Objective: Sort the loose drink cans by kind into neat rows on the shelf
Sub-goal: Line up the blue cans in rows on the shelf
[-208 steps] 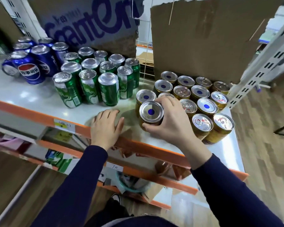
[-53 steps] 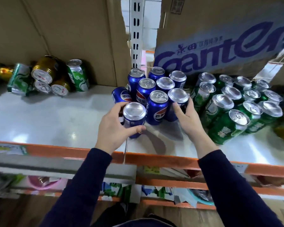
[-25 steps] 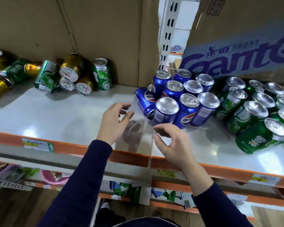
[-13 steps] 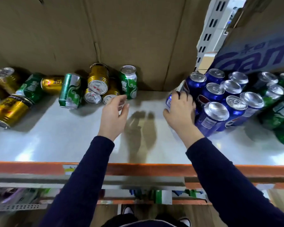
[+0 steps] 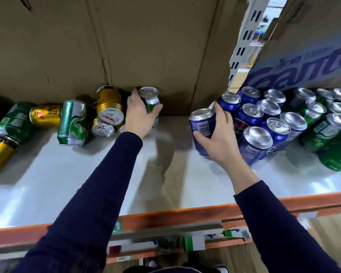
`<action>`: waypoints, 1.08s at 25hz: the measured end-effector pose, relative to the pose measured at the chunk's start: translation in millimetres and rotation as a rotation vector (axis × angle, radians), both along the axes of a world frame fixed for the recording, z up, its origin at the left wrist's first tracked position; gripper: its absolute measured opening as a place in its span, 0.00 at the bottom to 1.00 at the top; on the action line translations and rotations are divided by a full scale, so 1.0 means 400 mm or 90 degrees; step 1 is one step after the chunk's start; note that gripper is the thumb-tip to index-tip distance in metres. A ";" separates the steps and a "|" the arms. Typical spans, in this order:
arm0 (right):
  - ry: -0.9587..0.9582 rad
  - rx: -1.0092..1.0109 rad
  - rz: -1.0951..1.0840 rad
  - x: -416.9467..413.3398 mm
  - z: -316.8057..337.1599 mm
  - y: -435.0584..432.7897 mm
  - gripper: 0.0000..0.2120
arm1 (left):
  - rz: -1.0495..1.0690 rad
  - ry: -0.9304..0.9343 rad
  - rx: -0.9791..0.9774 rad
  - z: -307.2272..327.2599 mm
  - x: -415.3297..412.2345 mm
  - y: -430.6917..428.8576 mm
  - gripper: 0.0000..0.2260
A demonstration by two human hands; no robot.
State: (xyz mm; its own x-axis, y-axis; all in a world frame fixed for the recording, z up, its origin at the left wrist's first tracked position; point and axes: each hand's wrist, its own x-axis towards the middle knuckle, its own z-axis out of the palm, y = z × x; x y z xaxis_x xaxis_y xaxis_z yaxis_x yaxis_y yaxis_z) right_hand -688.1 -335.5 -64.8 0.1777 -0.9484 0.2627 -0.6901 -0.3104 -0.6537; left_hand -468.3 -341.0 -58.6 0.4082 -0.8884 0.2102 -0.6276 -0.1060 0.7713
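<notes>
Two cans in hand: green left, blue right!
The green can stands upright at the back of the shelf, just beside the tumbled pile of gold and green cans, with the left hand curled round its side. The right hand grips a blue can at the left edge of the blue rows. Sorting is midway, I'd say: next, lift the green one clear and carry it across to the green rows far right.
</notes>
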 end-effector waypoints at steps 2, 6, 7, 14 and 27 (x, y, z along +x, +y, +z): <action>-0.015 -0.010 -0.002 -0.005 0.002 0.011 0.41 | -0.002 -0.015 0.005 0.004 0.003 -0.012 0.31; -0.050 -0.019 -0.015 -0.030 0.005 0.028 0.40 | -0.032 -0.009 -0.014 -0.005 -0.004 0.017 0.28; -0.049 -0.020 -0.013 -0.035 0.005 0.032 0.38 | -0.037 -0.009 -0.025 -0.012 -0.013 0.033 0.28; 0.028 0.028 0.052 -0.038 0.035 0.019 0.33 | -0.063 0.009 -0.073 -0.038 -0.060 0.105 0.28; 0.398 -0.090 0.048 0.025 0.155 -0.144 0.27 | -0.062 0.053 -0.026 -0.064 -0.075 0.139 0.30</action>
